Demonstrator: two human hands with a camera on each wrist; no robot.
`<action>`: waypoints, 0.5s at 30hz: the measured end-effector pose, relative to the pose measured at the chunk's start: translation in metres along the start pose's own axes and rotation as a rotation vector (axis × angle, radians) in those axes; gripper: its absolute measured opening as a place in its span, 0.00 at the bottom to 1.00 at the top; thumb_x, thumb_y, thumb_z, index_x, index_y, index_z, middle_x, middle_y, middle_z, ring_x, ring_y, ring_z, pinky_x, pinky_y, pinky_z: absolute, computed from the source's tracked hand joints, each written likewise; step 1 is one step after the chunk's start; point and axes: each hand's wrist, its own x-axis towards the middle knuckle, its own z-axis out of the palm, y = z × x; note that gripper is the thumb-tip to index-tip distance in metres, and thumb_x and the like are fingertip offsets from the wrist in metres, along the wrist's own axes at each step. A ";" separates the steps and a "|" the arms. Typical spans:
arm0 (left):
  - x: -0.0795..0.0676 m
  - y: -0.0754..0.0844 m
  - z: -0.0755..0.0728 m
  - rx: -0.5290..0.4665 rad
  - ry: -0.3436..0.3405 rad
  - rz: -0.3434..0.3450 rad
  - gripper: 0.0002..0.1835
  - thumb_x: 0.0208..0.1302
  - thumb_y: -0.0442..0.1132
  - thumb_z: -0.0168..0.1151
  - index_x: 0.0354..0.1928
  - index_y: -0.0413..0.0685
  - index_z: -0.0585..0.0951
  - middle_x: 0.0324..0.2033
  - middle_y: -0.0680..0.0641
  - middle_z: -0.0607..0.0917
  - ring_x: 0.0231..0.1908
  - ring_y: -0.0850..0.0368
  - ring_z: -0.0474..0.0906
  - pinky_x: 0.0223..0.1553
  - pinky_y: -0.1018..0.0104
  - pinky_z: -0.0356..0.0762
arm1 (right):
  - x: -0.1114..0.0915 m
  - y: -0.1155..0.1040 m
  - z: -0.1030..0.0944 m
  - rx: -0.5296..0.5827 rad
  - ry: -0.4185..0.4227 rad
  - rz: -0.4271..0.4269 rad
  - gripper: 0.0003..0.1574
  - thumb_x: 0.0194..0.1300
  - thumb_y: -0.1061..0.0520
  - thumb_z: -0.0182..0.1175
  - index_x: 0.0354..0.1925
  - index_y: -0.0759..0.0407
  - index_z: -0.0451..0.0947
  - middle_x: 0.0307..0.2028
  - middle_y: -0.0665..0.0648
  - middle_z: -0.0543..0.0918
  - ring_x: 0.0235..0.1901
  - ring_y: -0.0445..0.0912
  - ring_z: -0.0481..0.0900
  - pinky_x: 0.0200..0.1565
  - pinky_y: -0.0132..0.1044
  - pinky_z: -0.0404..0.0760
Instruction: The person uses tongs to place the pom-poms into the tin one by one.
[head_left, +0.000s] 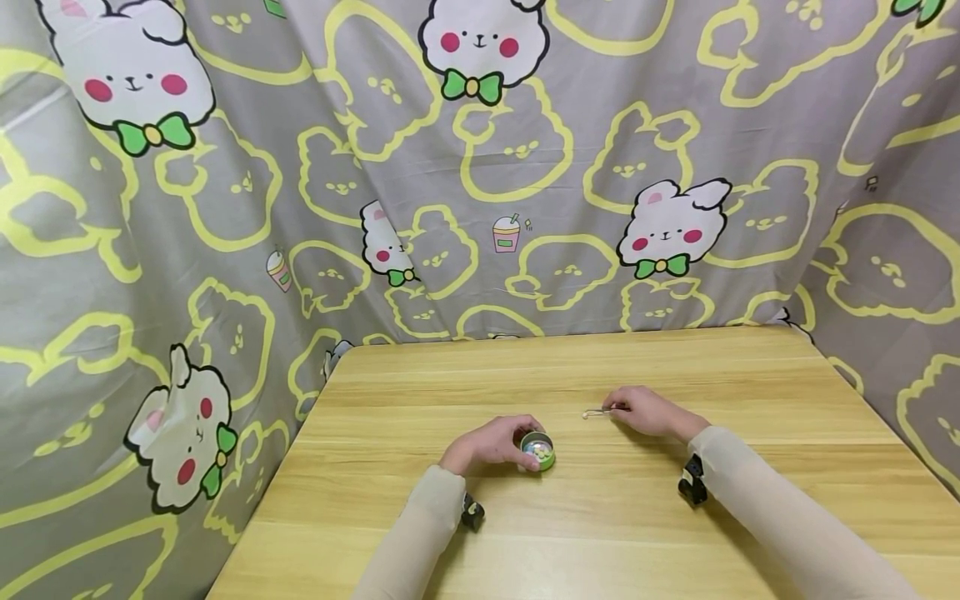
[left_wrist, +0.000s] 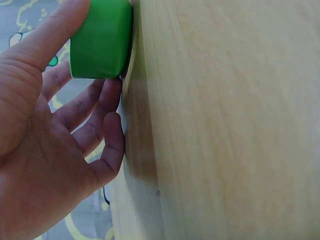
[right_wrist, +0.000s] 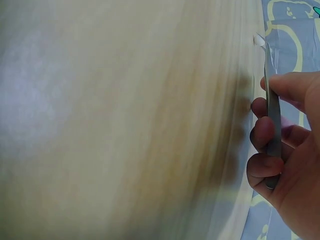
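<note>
My left hand (head_left: 498,442) grips a small round green tin (head_left: 547,461) standing on the wooden table. Thumb and fingers curve round its side, and small pale pieces (head_left: 540,452) lie inside it. The tin's smooth green wall (left_wrist: 100,40) fills the upper part of the left wrist view. To the right and farther back, my right hand (head_left: 647,411) holds metal tweezers (right_wrist: 272,115) low over the table, pointing left. Between the tweezers' tips sits a small whitish piece (right_wrist: 258,40).
The wooden table (head_left: 637,533) runs back to a grey curtain (head_left: 540,292) with yellow outlines and white cartoon heads. More of this cloth hangs along the left and right sides. A black wrist camera (head_left: 693,482) is strapped on the right sleeve.
</note>
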 end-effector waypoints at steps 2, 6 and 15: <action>0.000 0.000 0.000 -0.006 0.000 -0.001 0.24 0.50 0.44 0.74 0.49 0.55 0.76 0.38 0.59 0.80 0.41 0.64 0.75 0.46 0.70 0.70 | 0.000 0.000 0.000 0.002 0.000 0.000 0.09 0.66 0.62 0.57 0.42 0.55 0.81 0.37 0.48 0.80 0.37 0.43 0.76 0.39 0.43 0.74; 0.000 0.000 0.000 -0.016 0.001 0.000 0.23 0.50 0.44 0.74 0.48 0.55 0.76 0.38 0.58 0.80 0.41 0.64 0.75 0.46 0.70 0.70 | -0.001 -0.001 -0.001 -0.006 0.001 -0.012 0.08 0.66 0.62 0.56 0.42 0.55 0.81 0.37 0.48 0.80 0.39 0.45 0.77 0.40 0.44 0.74; 0.000 0.001 0.000 -0.017 0.001 -0.002 0.24 0.50 0.44 0.74 0.49 0.54 0.76 0.38 0.58 0.80 0.41 0.64 0.75 0.46 0.70 0.70 | -0.002 0.001 -0.001 -0.036 0.006 -0.061 0.08 0.67 0.61 0.56 0.41 0.54 0.81 0.36 0.47 0.79 0.37 0.44 0.76 0.39 0.44 0.74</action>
